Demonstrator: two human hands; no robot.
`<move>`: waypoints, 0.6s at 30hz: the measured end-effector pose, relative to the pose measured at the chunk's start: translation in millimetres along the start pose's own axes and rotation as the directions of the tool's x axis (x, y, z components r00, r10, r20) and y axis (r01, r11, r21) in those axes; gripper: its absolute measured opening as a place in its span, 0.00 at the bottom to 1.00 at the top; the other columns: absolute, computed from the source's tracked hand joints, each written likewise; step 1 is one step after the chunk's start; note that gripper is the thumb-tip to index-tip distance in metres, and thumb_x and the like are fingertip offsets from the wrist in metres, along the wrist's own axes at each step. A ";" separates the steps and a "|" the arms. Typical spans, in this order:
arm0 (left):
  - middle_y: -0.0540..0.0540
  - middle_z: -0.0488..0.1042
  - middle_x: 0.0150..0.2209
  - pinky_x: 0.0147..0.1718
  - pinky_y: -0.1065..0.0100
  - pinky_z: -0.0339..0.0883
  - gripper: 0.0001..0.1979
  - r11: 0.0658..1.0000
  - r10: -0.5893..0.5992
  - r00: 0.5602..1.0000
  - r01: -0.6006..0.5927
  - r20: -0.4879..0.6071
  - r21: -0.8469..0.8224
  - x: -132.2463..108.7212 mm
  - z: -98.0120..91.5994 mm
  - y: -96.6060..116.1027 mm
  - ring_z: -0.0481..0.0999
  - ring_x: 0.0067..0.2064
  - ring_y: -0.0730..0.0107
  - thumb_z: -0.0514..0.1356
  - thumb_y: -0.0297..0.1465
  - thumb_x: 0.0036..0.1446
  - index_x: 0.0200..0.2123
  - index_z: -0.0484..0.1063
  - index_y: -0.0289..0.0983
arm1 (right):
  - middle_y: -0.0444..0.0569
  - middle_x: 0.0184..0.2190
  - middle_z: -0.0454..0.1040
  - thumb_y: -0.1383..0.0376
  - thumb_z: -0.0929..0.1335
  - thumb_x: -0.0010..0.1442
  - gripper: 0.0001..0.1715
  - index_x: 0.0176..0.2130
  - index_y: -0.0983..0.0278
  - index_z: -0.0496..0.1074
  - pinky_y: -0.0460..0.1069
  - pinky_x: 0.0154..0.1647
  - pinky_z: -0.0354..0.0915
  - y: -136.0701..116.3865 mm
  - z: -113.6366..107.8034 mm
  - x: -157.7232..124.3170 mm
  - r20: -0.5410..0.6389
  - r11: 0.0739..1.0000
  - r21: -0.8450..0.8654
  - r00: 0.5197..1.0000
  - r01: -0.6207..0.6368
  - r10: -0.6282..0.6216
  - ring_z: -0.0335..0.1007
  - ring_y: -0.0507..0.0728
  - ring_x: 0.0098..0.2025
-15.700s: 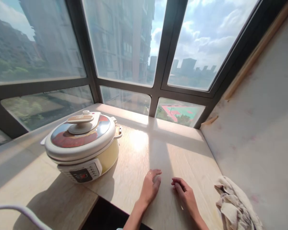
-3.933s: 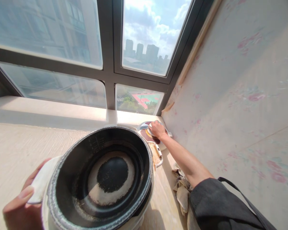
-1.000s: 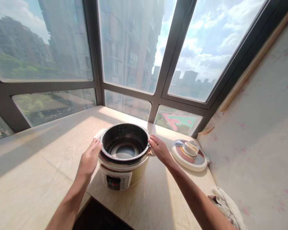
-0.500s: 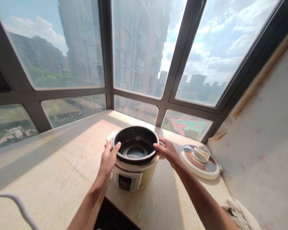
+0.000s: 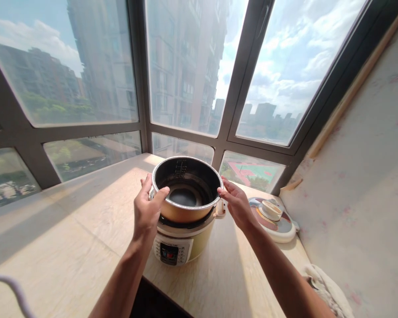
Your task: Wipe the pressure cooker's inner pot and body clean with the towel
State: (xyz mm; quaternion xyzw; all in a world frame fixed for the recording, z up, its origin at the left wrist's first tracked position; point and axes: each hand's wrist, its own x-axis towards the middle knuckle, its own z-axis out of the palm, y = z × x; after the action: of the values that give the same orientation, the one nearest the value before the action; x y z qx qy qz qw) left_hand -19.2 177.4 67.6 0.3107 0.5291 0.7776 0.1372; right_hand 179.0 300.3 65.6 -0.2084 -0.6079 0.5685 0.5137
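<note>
My left hand [image 5: 147,205] pinches the inner pot [image 5: 185,214] at its left edge, the pot partly above the electric cooker base [image 5: 199,243]; my right hand [image 5: 237,201] pinches the right edge. Level, even lifting should avoid scraping.

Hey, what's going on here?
A person's left hand and right hand grip a dark-lined inner pot by opposite sides of its rim. The pot is partly out of the cooker, its golden outside showing. The lid lies apart on the counter, to the right.
</note>
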 end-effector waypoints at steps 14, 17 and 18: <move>0.51 0.52 0.73 0.72 0.51 0.41 0.44 0.964 0.245 0.892 -0.180 0.381 -0.198 -135.6 66.8 46.8 0.41 0.75 0.47 0.67 0.42 0.56 0.72 0.55 0.47 | 0.49 0.48 0.77 0.63 0.70 0.56 0.22 0.52 0.59 0.71 0.62 0.60 0.65 -97.9 -52.1 -116.5 -0.628 0.929 -0.121 0.698 0.350 -0.344 0.75 0.61 0.51; 0.51 0.46 0.75 0.73 0.53 0.34 0.44 0.976 0.191 0.854 -0.114 0.483 -0.183 -171.9 73.7 21.3 0.37 0.76 0.50 0.66 0.43 0.58 0.73 0.52 0.48 | 0.50 0.51 0.76 0.63 0.68 0.59 0.23 0.54 0.57 0.70 0.62 0.59 0.66 -88.1 -73.6 -163.5 -0.699 0.948 -0.163 0.647 0.273 -0.306 0.74 0.62 0.53; 0.50 0.45 0.75 0.73 0.53 0.35 0.44 0.981 0.155 0.844 -0.072 0.514 -0.178 -182.9 75.8 13.1 0.38 0.76 0.50 0.65 0.43 0.59 0.74 0.51 0.47 | 0.51 0.52 0.76 0.62 0.68 0.59 0.23 0.55 0.57 0.69 0.61 0.58 0.67 -82.7 -78.9 -177.9 -0.722 0.958 -0.158 0.634 0.240 -0.277 0.74 0.62 0.52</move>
State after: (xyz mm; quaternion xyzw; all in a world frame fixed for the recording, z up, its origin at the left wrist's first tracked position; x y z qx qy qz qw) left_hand 170.6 128.8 36.3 0.5309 0.3912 0.7078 0.2533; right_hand 342.9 166.9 57.8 -0.3427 -0.3852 0.3418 0.7857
